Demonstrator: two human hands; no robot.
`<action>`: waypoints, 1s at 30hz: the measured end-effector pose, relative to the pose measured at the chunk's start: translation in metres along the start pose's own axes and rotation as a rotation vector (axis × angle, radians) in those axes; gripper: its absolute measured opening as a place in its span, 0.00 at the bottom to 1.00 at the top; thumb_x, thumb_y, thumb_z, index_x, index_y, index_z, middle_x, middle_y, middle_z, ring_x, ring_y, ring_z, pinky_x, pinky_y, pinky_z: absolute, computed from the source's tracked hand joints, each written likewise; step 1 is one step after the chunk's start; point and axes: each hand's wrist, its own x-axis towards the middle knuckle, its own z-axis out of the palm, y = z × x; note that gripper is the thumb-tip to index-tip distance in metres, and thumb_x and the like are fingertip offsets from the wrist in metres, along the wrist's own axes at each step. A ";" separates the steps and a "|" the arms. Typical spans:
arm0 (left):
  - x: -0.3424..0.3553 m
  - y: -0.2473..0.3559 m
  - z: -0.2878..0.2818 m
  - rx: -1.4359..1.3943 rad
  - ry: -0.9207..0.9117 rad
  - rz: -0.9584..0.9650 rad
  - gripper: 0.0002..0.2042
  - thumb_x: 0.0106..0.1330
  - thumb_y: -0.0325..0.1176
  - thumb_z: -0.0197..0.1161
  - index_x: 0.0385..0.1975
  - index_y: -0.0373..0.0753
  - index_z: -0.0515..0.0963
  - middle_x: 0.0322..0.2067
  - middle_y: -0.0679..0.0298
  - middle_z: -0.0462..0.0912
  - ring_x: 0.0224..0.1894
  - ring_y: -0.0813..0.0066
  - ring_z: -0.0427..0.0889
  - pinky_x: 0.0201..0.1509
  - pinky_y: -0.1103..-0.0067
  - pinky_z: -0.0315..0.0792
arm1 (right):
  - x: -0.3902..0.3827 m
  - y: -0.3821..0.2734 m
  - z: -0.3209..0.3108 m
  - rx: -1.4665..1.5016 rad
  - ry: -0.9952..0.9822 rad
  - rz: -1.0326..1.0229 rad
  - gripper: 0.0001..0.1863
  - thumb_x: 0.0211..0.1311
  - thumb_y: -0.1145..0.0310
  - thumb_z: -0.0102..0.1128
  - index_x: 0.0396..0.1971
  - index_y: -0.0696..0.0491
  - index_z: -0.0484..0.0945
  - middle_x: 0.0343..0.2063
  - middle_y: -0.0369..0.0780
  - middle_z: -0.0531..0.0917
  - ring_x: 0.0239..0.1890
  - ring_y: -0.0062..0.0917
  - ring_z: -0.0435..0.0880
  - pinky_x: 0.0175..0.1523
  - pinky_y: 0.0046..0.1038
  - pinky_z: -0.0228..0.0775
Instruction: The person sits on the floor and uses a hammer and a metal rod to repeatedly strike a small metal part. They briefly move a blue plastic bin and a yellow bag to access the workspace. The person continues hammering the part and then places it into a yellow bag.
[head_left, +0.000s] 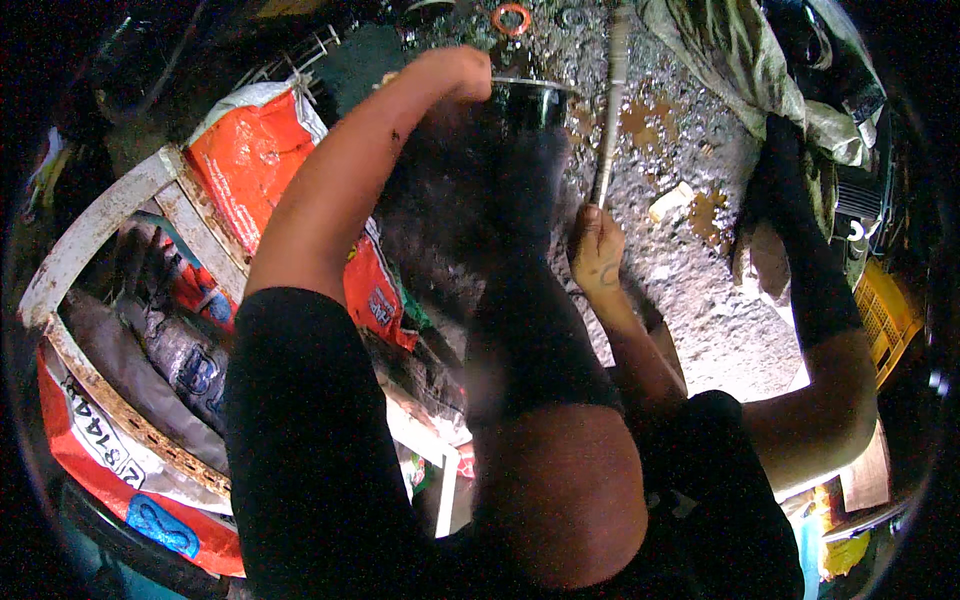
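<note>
My right hand (597, 250) is closed around the lower end of a long, thin, pale rod (610, 120), which runs up past the top edge and is slightly blurred. Further off and to the left, my left hand (472, 75) is bent into a closed shape, its fingers mostly hidden. Right beside it is a shiny black object (532, 108) with a thin pale edge along its top; what it is I cannot make out. My leg in a dark covering (530, 320) stretches between my arms toward that object.
Wet, dark, rough ground (650, 150) holds brown puddles, an orange ring (511, 19) and a small pale cup-like piece (672, 202). Red-orange sacks (255, 150) and a rusty white frame (110, 215) stand left. Grey cloth (715, 70) and a yellow crate (885, 315) are right.
</note>
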 end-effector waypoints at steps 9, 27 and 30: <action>-0.024 0.016 -0.026 -0.014 -0.046 -0.051 0.20 0.51 0.40 0.59 0.41 0.35 0.82 0.42 0.49 0.83 0.44 0.52 0.83 0.49 0.63 0.77 | -0.010 0.018 0.009 0.196 0.006 0.080 0.27 0.71 0.49 0.44 0.26 0.60 0.73 0.17 0.54 0.74 0.21 0.50 0.75 0.29 0.45 0.64; -0.034 -0.002 -0.061 0.072 -0.054 0.144 0.16 0.50 0.43 0.62 0.32 0.38 0.84 0.36 0.54 0.85 0.38 0.57 0.84 0.44 0.66 0.76 | 0.023 -0.007 -0.027 0.195 0.170 0.297 0.32 0.72 0.45 0.41 0.21 0.58 0.76 0.13 0.38 0.70 0.19 0.23 0.63 0.26 0.34 0.58; -0.025 -0.019 -0.079 -0.417 0.085 0.119 0.25 0.48 0.55 0.68 0.30 0.34 0.84 0.28 0.51 0.84 0.34 0.58 0.83 0.41 0.67 0.74 | 0.038 0.018 -0.033 0.315 0.161 0.265 0.31 0.71 0.43 0.40 0.16 0.53 0.68 0.11 0.35 0.66 0.15 0.21 0.62 0.22 0.30 0.55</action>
